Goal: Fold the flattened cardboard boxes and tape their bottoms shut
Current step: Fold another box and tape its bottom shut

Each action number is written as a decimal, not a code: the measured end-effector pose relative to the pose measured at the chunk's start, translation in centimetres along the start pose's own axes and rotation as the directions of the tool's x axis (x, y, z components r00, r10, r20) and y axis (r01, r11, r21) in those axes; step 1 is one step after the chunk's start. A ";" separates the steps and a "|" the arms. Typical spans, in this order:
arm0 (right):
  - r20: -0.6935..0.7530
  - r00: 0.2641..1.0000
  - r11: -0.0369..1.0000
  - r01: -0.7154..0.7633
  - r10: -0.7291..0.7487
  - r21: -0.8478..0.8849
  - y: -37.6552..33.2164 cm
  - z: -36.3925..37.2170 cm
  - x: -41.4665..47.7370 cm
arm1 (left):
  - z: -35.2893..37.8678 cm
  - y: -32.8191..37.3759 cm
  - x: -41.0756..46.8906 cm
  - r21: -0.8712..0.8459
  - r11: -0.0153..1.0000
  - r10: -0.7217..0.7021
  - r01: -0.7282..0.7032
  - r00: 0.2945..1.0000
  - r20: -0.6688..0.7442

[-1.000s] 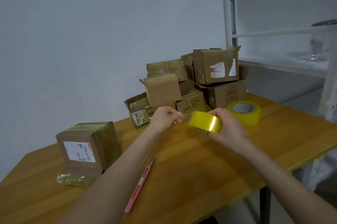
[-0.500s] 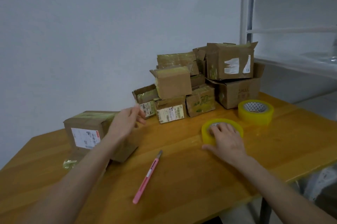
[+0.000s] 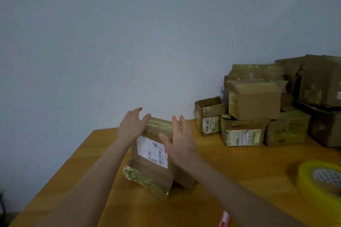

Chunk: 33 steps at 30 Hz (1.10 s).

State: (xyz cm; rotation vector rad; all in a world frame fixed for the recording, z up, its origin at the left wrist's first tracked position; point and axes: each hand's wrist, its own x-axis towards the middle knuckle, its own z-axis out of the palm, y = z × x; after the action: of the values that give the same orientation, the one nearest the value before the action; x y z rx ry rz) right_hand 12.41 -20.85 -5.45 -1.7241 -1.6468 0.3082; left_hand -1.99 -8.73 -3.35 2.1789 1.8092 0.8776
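A brown cardboard box [image 3: 153, 154] with a white shipping label and yellowish tape stands on the wooden table [image 3: 239, 171] near its left end. My left hand [image 3: 132, 127] is open at the box's top left corner, fingers spread, touching or just beside it. My right hand [image 3: 180, 141] is open too, fingers straight, at the box's right side. A roll of yellow tape [image 3: 321, 180] lies on the table at the right edge of view, away from both hands.
A pile of several taped cardboard boxes [image 3: 258, 106] stands against the grey wall at the back right. The tip of a pink cutter [image 3: 224, 218] shows at the bottom edge. The table's left edge runs diagonally close to the box.
My right hand left the tape roll on the table and came over to the labelled box. My left hand reached the box as well. The view swung left.
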 end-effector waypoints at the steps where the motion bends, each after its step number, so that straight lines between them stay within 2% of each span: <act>1: 0.032 0.999 0.999 -0.035 0.035 -0.018 -0.3 1.0 0.7 | 0.2 -0.3 0.4 0.006 1.000 -0.016 0.016 0.998 0.053; 3: 0.057 0.994 0.996 -0.088 0.089 -0.010 -0.5 2.6 1.7 | 0.6 -0.9 0.7 0.040 0.998 -0.045 0.039 0.990 0.137; 5: 0.038 0.991 0.990 -0.128 0.126 0.051 -0.2 3.6 2.2 | 0.7 -1.6 0.6 0.092 0.995 -0.043 0.034 0.994 0.100; 8: 0.012 0.975 0.946 -0.217 0.221 0.241 0.5 3.8 3.1 | 0.4 -2.1 -0.6 0.155 0.986 -0.077 0.068 0.996 0.053; 10: 0.040 0.958 0.888 -0.279 0.285 0.366 1.0 3.4 4.1 | 0.2 -2.4 -1.3 0.151 0.983 -0.119 0.107 0.991 0.069; 13: 0.189 0.903 0.734 -0.424 0.386 0.530 1.8 2.0 5.9 | -0.6 -3.1 -1.9 0.164 0.973 -0.181 0.164 0.979 0.092; 15: 0.271 0.879 0.707 -0.476 0.392 0.522 1.9 1.6 6.6 | -0.9 -3.5 -1.9 0.168 0.966 -0.218 0.197 0.968 0.121; 17: 0.257 0.885 0.781 -0.464 0.388 0.418 1.9 2.0 6.8 | -0.8 -3.2 -2.0 0.154 0.967 -0.225 0.202 0.962 0.152; 19: 0.221 0.899 0.836 -0.434 0.378 0.335 2.1 2.4 6.9 | -0.3 -2.6 -2.3 0.007 0.969 -0.246 0.248 0.952 0.183; 22: 0.231 0.898 0.847 -0.432 0.374 0.310 2.8 2.7 7.3 | 0.2 -3.0 -2.7 -0.202 0.924 -0.287 0.325 0.938 0.193; 26: 0.249 0.897 0.834 -0.435 0.366 0.340 3.4 3.1 7.3 | 0.7 -4.6 -3.0 -0.466 0.762 -0.346 0.450 0.891 0.294; 33: 0.290 0.885 0.791 -0.458 0.364 0.406 4.2 3.0 6.8 | 0.6 -4.6 -4.3 -0.589 0.639 -0.343 0.494 0.869 0.357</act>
State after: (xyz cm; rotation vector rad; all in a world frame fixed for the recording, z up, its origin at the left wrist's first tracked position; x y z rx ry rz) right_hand 14.82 -13.15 -8.14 -1.6906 -1.1644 1.0319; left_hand -5.91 -11.50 -7.45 1.2648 1.4757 0.9360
